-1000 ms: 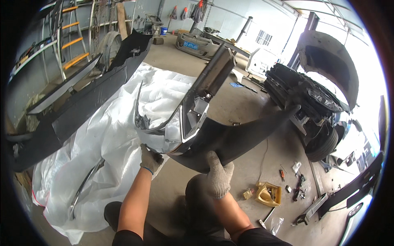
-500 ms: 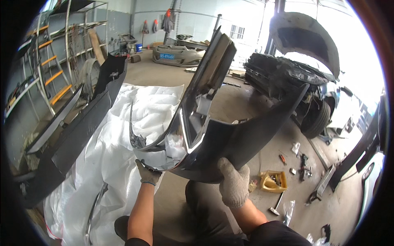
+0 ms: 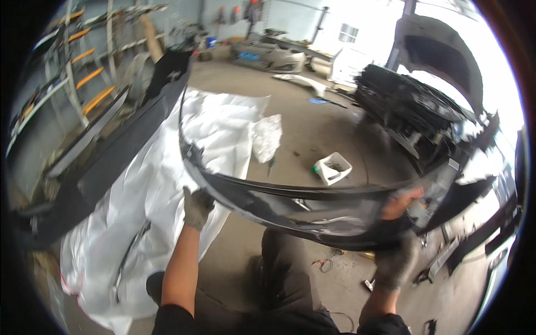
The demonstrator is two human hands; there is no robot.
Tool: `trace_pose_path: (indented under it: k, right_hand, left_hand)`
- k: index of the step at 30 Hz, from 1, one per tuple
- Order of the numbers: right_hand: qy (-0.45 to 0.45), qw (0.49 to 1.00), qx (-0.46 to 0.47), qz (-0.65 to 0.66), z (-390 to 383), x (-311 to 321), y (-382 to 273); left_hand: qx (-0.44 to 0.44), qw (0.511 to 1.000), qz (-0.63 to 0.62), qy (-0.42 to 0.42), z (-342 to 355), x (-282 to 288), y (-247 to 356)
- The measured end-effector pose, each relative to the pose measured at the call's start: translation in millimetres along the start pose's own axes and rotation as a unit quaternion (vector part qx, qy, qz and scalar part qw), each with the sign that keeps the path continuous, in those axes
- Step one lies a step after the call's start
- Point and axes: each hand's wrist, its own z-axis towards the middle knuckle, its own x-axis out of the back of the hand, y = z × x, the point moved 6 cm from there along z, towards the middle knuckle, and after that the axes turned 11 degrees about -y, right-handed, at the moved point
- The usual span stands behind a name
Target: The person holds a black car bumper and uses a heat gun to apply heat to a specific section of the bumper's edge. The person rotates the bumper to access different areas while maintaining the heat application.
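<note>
I hold a long, curved dark trim piece (image 3: 301, 218) with glossy surfaces, stretched crosswise in front of me. My left hand (image 3: 196, 207), in a grey knit glove, is closed on its left part. My right hand (image 3: 396, 262), gloved and smeared by motion, is under its right end, gripping it; the fingers are partly hidden behind the piece. Below the piece are my dark-trousered legs. Beyond and left of my left hand, a white padded sheet (image 3: 139, 223) lies on the floor, with a thin dark strip on it.
Long dark panels (image 3: 106, 151) and ladder-like racks (image 3: 84, 67) line the left. At right stands a car (image 3: 407, 111) with raised hood and exposed front. A white container (image 3: 333, 167), a crumpled bag (image 3: 267, 137), loose parts and a spare bumper (image 3: 268, 57) lie farther back.
The trim piece has swung from pointing upward and away to lying crosswise. My right hand has moved out to the right. The view has shifted, showing the white container behind the piece.
</note>
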Motion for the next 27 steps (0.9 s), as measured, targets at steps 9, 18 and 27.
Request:
trace_pose_path:
  k: [9, 18, 27]
  right_hand:
    - [0.134, 0.941, 0.148, -0.273, -28.9, 99.2, -74.7]
    - [-0.147, 0.934, 0.135, -0.298, -58.3, 226.6, -50.3]
    - [0.02, 0.997, -0.07, -0.023, -0.6, 234.4, 88.6]
  left_hand:
    - [-0.093, 0.964, -0.242, -0.052, 21.3, -12.3, 3.0]
    - [-0.099, 0.974, -0.154, -0.136, -16.2, -98.6, 30.1]
    - [-0.139, 0.919, -0.151, -0.337, -83.6, -118.2, 76.6]
